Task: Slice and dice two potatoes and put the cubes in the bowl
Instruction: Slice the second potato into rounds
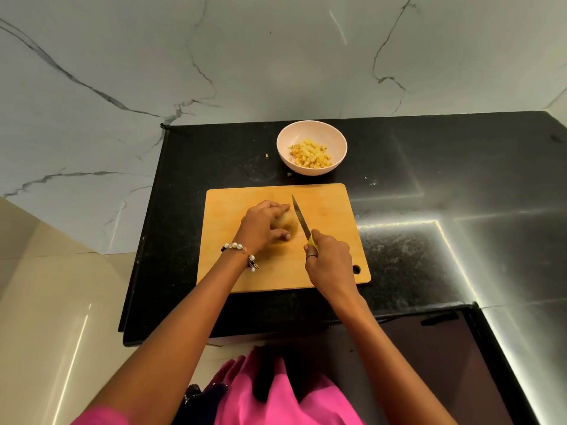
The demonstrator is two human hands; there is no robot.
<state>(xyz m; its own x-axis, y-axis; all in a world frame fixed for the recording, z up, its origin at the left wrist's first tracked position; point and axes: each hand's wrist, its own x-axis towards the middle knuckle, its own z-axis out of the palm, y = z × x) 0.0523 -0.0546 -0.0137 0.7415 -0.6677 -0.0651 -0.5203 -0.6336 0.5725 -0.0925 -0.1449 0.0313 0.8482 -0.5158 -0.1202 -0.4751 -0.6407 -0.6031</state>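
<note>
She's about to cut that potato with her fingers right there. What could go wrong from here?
The left hand holds the potato with fingertips close beside the knife blade, so a slip could nick them. The potato looks whole and rounded on the cutting board, so it might roll under the first cut. The bowl sits beyond the board, so cubes could spill on the way.

Pink bowl [311, 134], yellow cubes [310, 154], black counter [429, 167]

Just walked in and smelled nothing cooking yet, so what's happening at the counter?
A person is cutting potatoes. Their left hand holds a whole potato on the wooden cutting board, while the right hand grips a knife beside it. The bowl behind the board already holds potato cubes.
</note>
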